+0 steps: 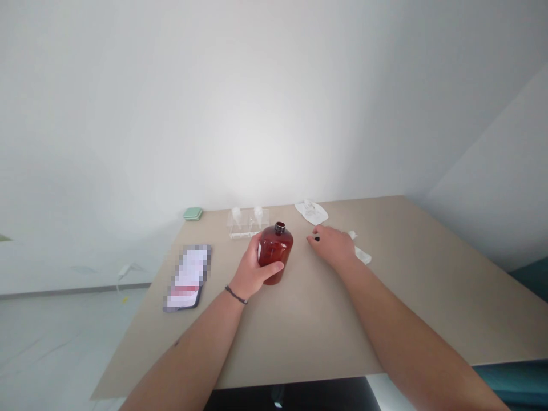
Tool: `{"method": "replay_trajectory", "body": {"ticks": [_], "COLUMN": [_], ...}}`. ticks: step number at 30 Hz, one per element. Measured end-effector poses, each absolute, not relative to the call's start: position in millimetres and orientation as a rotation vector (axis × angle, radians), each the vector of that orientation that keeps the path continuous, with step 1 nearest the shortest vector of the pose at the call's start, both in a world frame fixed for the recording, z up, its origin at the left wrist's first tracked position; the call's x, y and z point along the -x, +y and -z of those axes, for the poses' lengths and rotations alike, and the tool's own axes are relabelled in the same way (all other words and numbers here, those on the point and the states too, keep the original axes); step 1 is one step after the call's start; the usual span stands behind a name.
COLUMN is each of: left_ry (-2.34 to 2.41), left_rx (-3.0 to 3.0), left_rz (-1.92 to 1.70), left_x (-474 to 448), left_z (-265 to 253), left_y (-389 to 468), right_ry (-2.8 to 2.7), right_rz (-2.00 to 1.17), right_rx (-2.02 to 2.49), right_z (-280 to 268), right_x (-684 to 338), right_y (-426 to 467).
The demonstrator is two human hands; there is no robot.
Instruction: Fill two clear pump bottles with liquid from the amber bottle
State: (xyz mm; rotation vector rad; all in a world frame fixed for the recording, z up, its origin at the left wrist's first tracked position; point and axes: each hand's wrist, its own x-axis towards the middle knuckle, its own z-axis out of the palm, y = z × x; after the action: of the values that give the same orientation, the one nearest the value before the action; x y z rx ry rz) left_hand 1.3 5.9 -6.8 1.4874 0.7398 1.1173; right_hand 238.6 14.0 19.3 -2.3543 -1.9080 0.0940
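My left hand [253, 268] is closed around a reddish-brown bottle [274, 251], its thumb across the front. The bottle's narrow neck is uncapped and leans slightly to the right. To the right, my right hand [336, 246] is low over the table with its fingers curled in. A small black piece, apparently a cap [317, 239], shows between the thumb and fingers; most of it is hidden.
A clear plastic tray [248, 234] holding white crumpled bits stands behind the bottle. White tissue [312, 212] lies at the back, and another white piece [363, 256] beside my right wrist. A phone [188, 278] and a green case [193, 214] are at left on the table [299, 348].
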Motion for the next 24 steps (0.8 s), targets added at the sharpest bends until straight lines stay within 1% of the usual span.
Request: {"method": "replay_trajectory", "body": {"ticks": [7, 11, 16, 19, 24], "left_ry": [0.760, 0.708, 0.665, 0.547, 0.370], "left_rx": [-1.497, -1.458, -1.418, -1.301, -1.025], "left_rz": [-1.094, -1.072, -1.037, -0.985, -0.712], "left_x": [-1, -2, -3, -3, 0], "left_z": [6, 5, 2, -2, -12], "left_y": [6, 5, 3, 1, -6], "right_ry": [-1.940, -1.877, -1.523, -1.321, -1.160], "right_rz": [-0.112, -0.101, -0.430, -0.659, -0.925], "right_rx": [2.357, 2.056, 1.578, 1.290, 0.953], "right_z": [-23, -25, -23, -22, -29], "right_x": [-237, -239, -237, -231, -216], "right_y": [13, 10, 8, 5, -5]}}
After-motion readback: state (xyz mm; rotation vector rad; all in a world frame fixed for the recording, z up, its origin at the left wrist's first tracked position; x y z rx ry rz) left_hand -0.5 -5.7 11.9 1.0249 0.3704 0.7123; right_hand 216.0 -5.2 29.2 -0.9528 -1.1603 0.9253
